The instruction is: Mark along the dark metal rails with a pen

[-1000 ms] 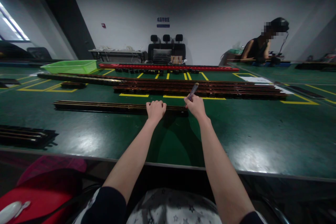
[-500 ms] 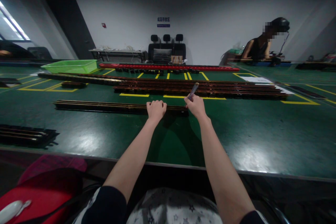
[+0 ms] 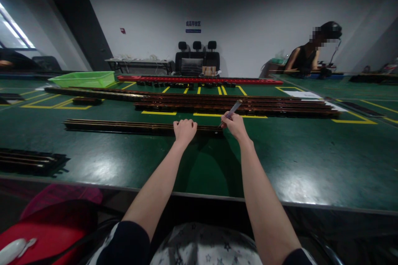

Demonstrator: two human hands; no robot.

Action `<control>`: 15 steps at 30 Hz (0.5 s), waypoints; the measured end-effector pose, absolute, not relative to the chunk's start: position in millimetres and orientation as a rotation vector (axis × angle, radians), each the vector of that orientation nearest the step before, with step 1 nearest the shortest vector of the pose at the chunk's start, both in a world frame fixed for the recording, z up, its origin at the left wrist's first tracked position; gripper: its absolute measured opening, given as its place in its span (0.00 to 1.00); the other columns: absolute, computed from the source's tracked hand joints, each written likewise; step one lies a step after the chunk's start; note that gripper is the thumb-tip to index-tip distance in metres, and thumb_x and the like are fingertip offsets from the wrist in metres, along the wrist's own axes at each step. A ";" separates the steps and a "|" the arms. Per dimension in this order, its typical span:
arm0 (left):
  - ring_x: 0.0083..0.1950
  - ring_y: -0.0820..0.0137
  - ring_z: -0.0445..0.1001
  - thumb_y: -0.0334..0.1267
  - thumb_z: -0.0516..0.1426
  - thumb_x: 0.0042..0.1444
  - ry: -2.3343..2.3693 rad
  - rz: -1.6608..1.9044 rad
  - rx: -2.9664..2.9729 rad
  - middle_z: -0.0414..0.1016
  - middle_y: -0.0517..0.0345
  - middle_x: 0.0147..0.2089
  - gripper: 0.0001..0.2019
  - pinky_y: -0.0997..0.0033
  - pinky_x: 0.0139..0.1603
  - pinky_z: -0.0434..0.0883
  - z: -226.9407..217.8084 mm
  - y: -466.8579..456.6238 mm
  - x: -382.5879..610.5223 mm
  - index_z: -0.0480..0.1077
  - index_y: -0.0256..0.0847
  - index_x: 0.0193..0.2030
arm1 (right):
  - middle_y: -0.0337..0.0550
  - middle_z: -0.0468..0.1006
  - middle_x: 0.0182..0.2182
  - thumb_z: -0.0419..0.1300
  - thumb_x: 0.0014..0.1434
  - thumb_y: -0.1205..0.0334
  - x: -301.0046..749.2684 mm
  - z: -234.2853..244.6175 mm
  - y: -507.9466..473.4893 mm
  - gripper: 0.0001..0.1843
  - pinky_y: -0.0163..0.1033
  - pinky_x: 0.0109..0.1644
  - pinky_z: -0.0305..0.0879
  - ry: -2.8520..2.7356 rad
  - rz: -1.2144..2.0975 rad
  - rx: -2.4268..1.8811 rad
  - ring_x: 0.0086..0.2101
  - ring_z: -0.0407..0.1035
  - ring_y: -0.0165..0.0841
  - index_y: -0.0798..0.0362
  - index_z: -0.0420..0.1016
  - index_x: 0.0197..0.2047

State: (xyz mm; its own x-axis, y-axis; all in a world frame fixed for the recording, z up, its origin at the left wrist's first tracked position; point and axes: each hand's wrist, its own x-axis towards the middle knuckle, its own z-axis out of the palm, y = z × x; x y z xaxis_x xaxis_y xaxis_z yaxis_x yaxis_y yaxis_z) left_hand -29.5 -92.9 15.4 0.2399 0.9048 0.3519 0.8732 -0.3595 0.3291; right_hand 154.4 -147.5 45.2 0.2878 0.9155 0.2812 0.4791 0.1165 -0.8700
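A long dark metal rail (image 3: pixel 124 127) with gold-toned edges lies crosswise on the green table in front of me. Wrapped over its right part, my left hand (image 3: pixel 185 131) is closed on it, the fingertips hidden behind. My right hand (image 3: pixel 234 125) pinches a marker pen (image 3: pixel 234 108), its upper end slanting up to the right. The pen's lower end points at the rail's right end, close to a small pale dot on the front face. Whether the tip touches the rail I cannot tell.
Behind the rail lies a stack of dark reddish rails (image 3: pixel 236 104). Farther back are a red rail (image 3: pixel 199 79) and a green plastic bin (image 3: pixel 83 78). More dark rails (image 3: pixel 31 161) lie at the left front. A co-worker (image 3: pixel 306 56) sits at the far right.
My right hand has shifted slightly right, and the pen now leans farther to the right. My left hand and the rail stay in place.
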 end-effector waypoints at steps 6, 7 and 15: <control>0.38 0.67 0.72 0.40 0.43 0.62 1.733 0.742 2.407 0.76 0.50 0.36 0.18 0.60 0.53 0.60 17.9 -94.3 -29.4 0.71 0.37 0.31 | 0.40 0.73 0.23 0.55 0.59 0.62 161.5 41.9 -149.0 0.09 0.35 0.35 0.66 -1.343 0.499 -1.497 0.25 0.69 0.29 0.57 0.69 0.29; 0.38 0.67 0.72 0.40 0.43 0.62 1.731 0.741 2.412 0.76 0.50 0.36 0.18 0.59 0.54 0.60 17.7 -94.3 -29.4 0.71 0.37 0.31 | 0.40 0.73 0.23 0.55 0.59 0.62 162.5 41.5 -148.7 0.09 0.35 0.35 0.66 -1.331 0.501 -1.498 0.25 0.69 0.30 0.57 0.69 0.29; 0.38 0.66 0.72 0.40 0.42 0.63 1.728 0.755 2.438 0.76 0.50 0.36 0.20 0.58 0.54 0.60 15.2 -92.6 -30.4 0.72 0.36 0.32 | 0.40 0.72 0.20 0.56 0.57 0.64 166.3 39.7 -145.5 0.08 0.36 0.32 0.66 -1.229 0.514 -1.461 0.23 0.69 0.30 0.56 0.68 0.27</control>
State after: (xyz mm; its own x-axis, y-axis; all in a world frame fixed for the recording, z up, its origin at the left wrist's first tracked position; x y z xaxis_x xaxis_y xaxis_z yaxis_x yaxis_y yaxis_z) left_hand -30.4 -92.6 15.2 0.2522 0.9007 0.3538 0.8716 -0.3703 0.3212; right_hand 166.3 -145.5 39.7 0.3666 0.8797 0.3030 0.4020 0.1439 -0.9042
